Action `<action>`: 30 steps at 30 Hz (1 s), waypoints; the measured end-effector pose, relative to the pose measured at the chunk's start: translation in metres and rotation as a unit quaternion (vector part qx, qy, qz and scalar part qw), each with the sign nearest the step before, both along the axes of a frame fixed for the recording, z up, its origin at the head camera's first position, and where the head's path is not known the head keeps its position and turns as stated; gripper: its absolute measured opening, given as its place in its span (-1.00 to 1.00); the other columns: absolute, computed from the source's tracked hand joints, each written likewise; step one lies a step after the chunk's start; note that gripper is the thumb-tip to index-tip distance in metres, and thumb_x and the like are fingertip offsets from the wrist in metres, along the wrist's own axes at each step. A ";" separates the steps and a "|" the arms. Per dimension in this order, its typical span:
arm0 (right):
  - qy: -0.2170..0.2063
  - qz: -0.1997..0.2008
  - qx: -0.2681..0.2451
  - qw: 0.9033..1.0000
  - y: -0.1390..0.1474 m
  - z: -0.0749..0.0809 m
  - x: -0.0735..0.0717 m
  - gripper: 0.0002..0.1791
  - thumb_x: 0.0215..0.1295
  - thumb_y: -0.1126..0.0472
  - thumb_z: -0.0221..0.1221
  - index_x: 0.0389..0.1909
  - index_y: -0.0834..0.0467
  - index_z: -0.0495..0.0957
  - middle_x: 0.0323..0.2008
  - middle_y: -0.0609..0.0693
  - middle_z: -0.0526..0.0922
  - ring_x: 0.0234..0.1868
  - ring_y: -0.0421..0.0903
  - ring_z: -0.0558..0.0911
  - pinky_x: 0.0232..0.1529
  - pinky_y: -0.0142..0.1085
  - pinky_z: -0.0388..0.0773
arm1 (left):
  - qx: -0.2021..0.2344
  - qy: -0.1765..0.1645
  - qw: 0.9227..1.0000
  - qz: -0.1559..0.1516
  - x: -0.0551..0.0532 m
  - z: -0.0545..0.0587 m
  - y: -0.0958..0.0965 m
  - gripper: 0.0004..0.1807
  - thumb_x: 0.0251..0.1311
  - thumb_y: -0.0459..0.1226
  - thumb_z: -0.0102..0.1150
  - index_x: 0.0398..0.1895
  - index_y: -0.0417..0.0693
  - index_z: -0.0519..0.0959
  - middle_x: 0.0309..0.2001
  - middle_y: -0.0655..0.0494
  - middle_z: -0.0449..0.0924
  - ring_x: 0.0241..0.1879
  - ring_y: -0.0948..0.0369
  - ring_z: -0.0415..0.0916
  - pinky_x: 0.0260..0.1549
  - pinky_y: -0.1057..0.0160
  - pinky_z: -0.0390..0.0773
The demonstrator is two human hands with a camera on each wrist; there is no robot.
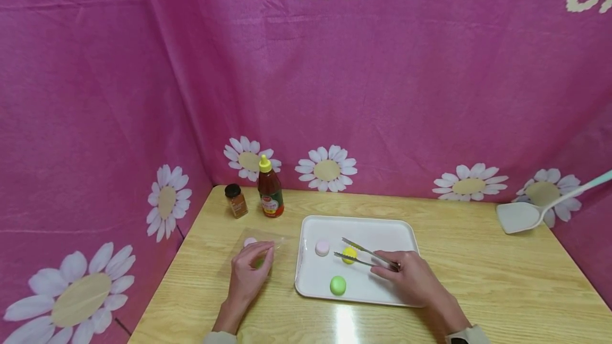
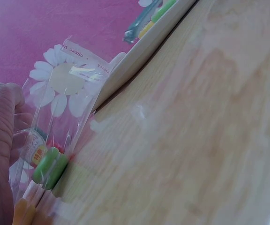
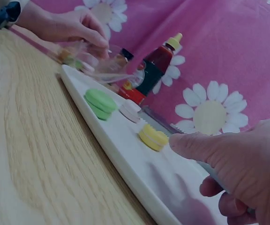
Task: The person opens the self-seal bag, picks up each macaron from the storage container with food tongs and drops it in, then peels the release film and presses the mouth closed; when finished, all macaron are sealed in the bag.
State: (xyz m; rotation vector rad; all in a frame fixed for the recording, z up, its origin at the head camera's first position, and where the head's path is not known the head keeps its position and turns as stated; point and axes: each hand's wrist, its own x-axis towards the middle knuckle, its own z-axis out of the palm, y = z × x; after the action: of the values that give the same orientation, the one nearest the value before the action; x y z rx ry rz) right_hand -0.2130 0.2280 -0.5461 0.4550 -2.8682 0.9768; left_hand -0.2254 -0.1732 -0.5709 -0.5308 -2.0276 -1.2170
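My left hand (image 1: pixel 247 277) pinches the upper edge of a clear plastic bag (image 2: pixel 86 58) on the table, left of the tray. Inside the bag a green macaron (image 2: pixel 50 169) and an orange one (image 2: pixel 23 212) show in the left wrist view; a pale pink one (image 1: pixel 249 241) shows in the head view. With my right hand (image 1: pixel 415 275) I hold metal tongs (image 1: pixel 365 250) over the white tray (image 1: pixel 387 293). Their parted arms lie on either side of a yellow macaron (image 1: pixel 350 251). A pale pink macaron (image 1: pixel 322 248) and a green macaron (image 1: pixel 338 285) sit farther left on the tray.
Behind the bag stand a spice jar (image 1: pixel 236 202) with a black lid and a red sauce bottle (image 1: pixel 270 190) with a yellow cap. A white spatula (image 1: pixel 520 217) is at the far right. Pink curtain (image 1: pixel 334 94) surrounds the wooden table (image 1: pixel 487 280).
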 end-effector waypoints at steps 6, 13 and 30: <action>-0.032 0.009 0.005 0.999 0.007 -0.004 -0.003 -0.43 0.20 -0.25 0.43 0.14 -0.05 0.75 -0.67 -0.30 0.25 -0.62 -0.36 0.16 -0.59 -0.42 0.20 | 0.004 0.003 1.000 -0.001 0.000 0.000 0.000 -0.83 0.13 -0.56 0.42 -0.20 -0.33 0.78 -0.18 -0.07 0.81 -0.16 -0.06 0.75 0.10 0.55 0.50; -0.086 0.014 -0.003 0.996 0.013 -0.001 -0.004 -0.43 0.22 -0.23 0.43 0.19 -0.06 0.73 -0.64 -0.23 0.37 -0.62 -0.33 0.22 -0.59 -0.39 0.28 | 0.004 0.009 1.000 -0.002 -0.001 -0.001 0.000 -0.83 0.13 -0.56 0.41 -0.20 -0.31 0.78 -0.19 -0.06 0.82 -0.17 -0.05 0.75 0.09 0.54 0.51; -0.107 0.051 -0.017 0.993 0.023 0.002 -0.008 -0.44 0.33 -0.17 0.37 0.25 0.02 0.68 -0.20 -0.09 0.71 -0.64 -0.35 0.21 -0.64 -0.43 0.28 | 0.003 0.011 1.000 -0.003 -0.001 -0.002 -0.001 -0.83 0.13 -0.56 0.41 -0.20 -0.33 0.78 -0.19 -0.07 0.82 -0.16 -0.05 0.75 0.10 0.54 0.50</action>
State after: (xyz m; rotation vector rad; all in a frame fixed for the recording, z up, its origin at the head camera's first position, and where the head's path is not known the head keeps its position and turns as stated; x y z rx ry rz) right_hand -0.2207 0.2510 -0.5436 0.5294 -3.0375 1.1560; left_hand -0.2268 -0.1739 -0.5726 -0.5462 -2.0048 -1.2159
